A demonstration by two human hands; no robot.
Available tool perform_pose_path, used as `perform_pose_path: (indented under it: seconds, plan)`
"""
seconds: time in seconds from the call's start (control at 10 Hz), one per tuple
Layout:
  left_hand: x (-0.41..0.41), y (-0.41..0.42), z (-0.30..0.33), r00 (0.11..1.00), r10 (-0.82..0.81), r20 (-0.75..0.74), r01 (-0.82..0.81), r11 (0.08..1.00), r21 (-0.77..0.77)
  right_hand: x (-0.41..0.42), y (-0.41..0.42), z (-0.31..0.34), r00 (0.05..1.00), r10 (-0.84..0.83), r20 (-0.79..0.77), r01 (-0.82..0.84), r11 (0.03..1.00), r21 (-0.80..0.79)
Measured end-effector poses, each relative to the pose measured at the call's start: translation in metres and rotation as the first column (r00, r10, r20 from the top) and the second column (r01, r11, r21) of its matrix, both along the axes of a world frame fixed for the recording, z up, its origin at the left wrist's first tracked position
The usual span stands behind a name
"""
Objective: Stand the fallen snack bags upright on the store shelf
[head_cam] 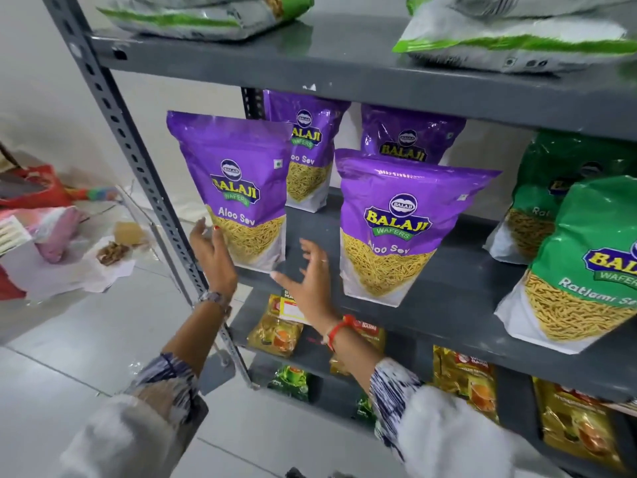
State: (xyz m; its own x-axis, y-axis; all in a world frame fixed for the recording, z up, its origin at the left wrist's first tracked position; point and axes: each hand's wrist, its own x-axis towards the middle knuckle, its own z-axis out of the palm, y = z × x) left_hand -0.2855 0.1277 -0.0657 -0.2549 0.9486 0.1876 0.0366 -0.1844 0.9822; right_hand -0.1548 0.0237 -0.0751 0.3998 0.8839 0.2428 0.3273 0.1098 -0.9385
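Purple Aloo Sev bag is standing upright at the near left of the grey middle shelf. The left hand is touching its lower left edge, fingers spread; the right hand is hovering open just right, gripping nothing.

1. Only one view was on offer: a wide-angle camera worn on the person's head.
2. It looked forward and down, tilted, close to the grey metal shelf, which filled the right and centre of the frame.
3. The forearms entered from the bottom edge; the pale tiled floor lay at the left.
4. Straight lines bowed near the edges.
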Motion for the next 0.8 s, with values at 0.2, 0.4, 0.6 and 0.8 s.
perform_pose_path:
  seconds: [0.2,0.4,0.6,0.8]
  plan:
    - [-0.01,0.034,0.013,0.979,-0.201,0.044,0.205,0.94,-0.274,-0.009,0.067,0.019,0.992,0.066,-0.112,-0.086,0.98,-0.18]
    - [-0.006,0.026,0.015,0.96,-0.277,0.039,0.278,0.923,-0.267,-0.01,0.078,0.009,0.987,0.076,-0.14,-0.1,0.98,-0.171]
    - [-0.01,0.027,0.008,0.935,-0.356,0.008,0.346,0.904,-0.25,-0.016,0.076,-0.001,0.982,0.013,-0.189,-0.043,0.986,-0.16]
    - [-0.015,0.02,0.003,0.928,-0.369,-0.057,0.353,0.917,-0.183,-0.019,0.066,0.008,0.973,-0.013,-0.229,-0.005,0.997,-0.08]
